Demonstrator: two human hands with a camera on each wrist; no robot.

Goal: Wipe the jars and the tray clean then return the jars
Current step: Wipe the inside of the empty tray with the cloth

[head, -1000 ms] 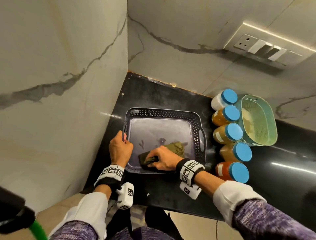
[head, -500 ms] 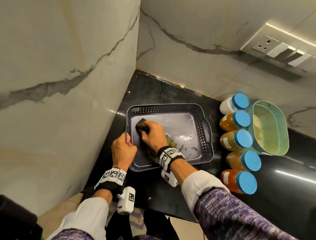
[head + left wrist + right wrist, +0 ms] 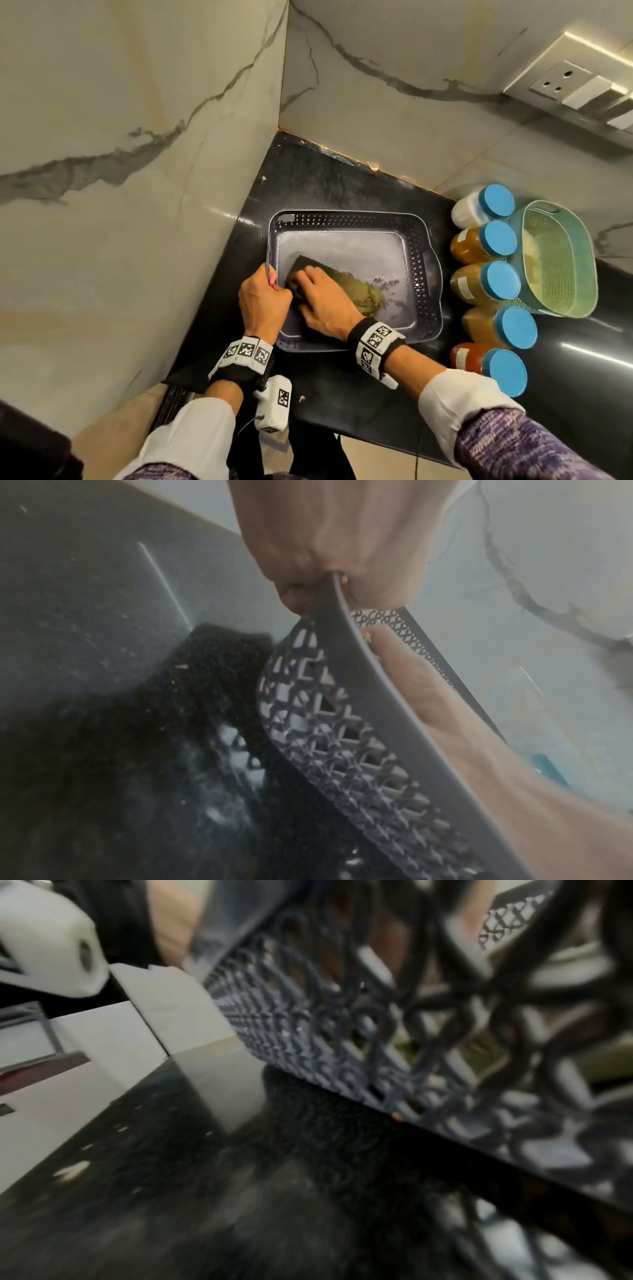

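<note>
A grey lattice-walled tray [image 3: 356, 216] lies on the black counter in the corner. My left hand [image 3: 274, 284] grips its left rim, seen close up in the left wrist view, where my left hand [image 3: 318, 588] pinches the tray rim [image 3: 359, 647]. My right hand [image 3: 318, 294] lies flat on an olive-green cloth [image 3: 363, 294], pressing it against the tray floor near the left wall. Several jars with blue lids [image 3: 498, 240] stand in a row along the tray's right side, outside it. The right wrist view is blurred, showing the tray wall [image 3: 308, 1015] from outside.
A green perforated basket [image 3: 558, 260] stands right of the jars. Marble walls close in on the left and at the back. A switch panel [image 3: 565, 85] hangs on the back wall. The black counter [image 3: 308, 171] continues behind the tray; its front edge is near my wrists.
My right hand slid the cloth from the tray's front edge to the far left corner, then back toward the middle left. My left hand stayed on the rim.
</note>
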